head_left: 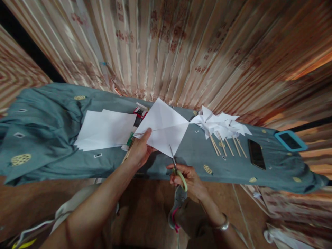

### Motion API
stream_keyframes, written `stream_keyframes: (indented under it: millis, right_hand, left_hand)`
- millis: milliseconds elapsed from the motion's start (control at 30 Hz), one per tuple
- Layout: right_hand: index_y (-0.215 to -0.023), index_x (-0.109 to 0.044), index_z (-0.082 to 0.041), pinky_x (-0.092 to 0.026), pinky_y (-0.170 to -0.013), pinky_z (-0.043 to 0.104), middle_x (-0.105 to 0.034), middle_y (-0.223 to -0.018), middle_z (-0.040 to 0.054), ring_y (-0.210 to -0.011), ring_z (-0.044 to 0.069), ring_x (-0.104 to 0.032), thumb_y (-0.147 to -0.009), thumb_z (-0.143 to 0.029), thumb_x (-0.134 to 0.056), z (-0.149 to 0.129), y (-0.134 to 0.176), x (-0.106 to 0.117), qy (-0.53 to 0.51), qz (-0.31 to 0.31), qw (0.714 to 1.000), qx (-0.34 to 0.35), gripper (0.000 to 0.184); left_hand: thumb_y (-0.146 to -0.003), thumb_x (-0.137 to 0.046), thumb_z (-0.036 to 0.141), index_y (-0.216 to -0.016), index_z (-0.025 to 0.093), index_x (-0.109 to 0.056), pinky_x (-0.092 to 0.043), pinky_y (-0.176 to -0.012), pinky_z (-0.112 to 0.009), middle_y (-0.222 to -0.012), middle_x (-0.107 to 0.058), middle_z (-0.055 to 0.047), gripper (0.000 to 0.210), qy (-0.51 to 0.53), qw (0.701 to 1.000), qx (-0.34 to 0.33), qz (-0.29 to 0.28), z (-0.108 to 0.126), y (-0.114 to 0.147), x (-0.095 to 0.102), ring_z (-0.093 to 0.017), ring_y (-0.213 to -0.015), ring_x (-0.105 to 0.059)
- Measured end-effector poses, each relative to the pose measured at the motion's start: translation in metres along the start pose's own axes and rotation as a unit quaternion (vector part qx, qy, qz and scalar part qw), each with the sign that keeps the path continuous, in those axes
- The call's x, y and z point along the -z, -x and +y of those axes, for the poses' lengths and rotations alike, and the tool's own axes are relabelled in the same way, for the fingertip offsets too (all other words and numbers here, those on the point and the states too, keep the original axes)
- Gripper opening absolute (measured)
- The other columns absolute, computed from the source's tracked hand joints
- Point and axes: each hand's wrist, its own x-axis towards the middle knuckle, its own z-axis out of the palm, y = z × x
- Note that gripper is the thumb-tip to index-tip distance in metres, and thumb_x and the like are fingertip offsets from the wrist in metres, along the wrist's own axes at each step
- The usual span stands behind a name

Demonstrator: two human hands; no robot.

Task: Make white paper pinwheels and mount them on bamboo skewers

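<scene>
Left hand [141, 151]: I pinch the creased, square white paper [167, 121].
Right hand [191, 177]: I grip pale-green-handled metal scissors [182, 178].

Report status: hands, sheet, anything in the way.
Left hand gripping creased white sheet. Right hand holding scissors at sheet's near corner. Paper stack to the left, pinwheels to the right, both clear of scissors.

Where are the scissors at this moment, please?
In the head view, the scissors are right of centre, in the right hand, at the near corner of the white sheet held by the left hand.
</scene>
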Motion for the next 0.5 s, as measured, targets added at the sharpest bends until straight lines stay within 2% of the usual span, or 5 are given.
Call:
stream_keyframes:
  millis: [200, 500]
  right_hand:
    - [-0.100, -0.072, -0.018, -0.043, -0.048, 0.019, -0.065, -0.060, -0.0025, -0.049, 0.007, -0.052, -0.062, -0.043, -0.085, -0.0010, -0.0002, -0.0008, -0.001, 0.013, 1.000, -0.008, 0.047]
    - [-0.094, -0.072, -0.018, -0.044, -0.047, 0.018, -0.064, -0.056, -0.0038, -0.046, 0.006, -0.052, -0.059, -0.040, -0.086, -0.0066, 0.0004, -0.0057, -0.022, 0.028, 0.999, -0.027, 0.043]
  left_hand:
    - [-0.084, -0.063, 0.019, -0.102, 0.018, -0.063, -0.061, -0.075, -0.030, -0.081, -0.071, -0.001, 0.019, 0.001, 1.000, 0.005, 0.004, 0.0006, 0.0014, -0.0014, -0.015, -0.069, -0.069]
    - [-0.083, -0.063, 0.020, -0.101, 0.018, -0.064, -0.061, -0.076, -0.036, -0.092, -0.074, -0.005, 0.018, -0.003, 1.000, 0.000, -0.005, -0.0002, 0.0006, 0.0001, -0.021, -0.085, -0.071]
